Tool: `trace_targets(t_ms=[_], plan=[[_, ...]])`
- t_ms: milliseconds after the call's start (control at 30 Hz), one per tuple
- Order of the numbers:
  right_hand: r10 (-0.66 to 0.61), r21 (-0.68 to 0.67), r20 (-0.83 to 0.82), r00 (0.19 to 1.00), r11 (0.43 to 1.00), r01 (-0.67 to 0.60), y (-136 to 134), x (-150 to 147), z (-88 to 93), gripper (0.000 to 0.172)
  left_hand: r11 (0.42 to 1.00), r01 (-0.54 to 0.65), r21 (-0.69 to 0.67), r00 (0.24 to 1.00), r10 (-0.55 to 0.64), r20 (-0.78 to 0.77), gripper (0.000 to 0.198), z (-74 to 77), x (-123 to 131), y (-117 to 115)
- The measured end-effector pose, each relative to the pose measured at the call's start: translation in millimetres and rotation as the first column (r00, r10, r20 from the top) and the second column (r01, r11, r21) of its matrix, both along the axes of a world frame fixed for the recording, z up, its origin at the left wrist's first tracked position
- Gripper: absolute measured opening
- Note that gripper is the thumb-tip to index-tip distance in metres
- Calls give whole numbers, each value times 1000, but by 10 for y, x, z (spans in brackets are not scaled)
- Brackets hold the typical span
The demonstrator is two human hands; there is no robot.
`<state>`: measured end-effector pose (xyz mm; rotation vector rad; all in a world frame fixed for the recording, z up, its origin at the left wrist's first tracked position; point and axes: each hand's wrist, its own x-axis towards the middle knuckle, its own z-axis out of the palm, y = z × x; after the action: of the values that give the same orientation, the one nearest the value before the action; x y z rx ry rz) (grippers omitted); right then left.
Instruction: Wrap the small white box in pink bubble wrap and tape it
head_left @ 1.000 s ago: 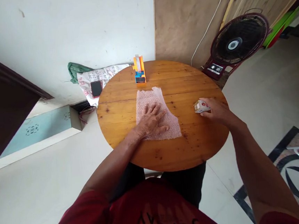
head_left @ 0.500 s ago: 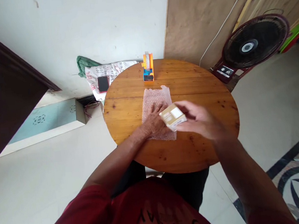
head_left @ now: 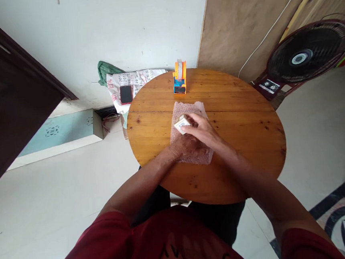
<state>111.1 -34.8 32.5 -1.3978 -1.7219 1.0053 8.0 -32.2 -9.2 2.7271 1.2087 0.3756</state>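
A pinkish sheet of bubble wrap lies on the round wooden table. My left hand rests flat on the lower half of the sheet, its fingers stretched out and partly covered by my right hand. My right hand grips a small cardboard box between thumb and fingers, with a pale label facing up. The box is over the middle of the bubble wrap, just beyond my left hand; whether it touches the sheet I cannot tell.
An orange and blue tape dispenser stands near the table's far edge. Beyond the left edge, a phone lies on a printed white sack. A fan stands at the right, and a white wall rises behind.
My right hand has carried the box left and away from me, turning it, to above the bubble wrap. My left hand stays on the sheet. The whole view has shifted slightly.
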Motion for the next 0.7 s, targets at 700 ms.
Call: trace_targets(t_ms=[700], plan=[[-74,95,99,992,993,64,-133,700,-127,49,982,-128,-140,986,141,88,41,47,-484,184]])
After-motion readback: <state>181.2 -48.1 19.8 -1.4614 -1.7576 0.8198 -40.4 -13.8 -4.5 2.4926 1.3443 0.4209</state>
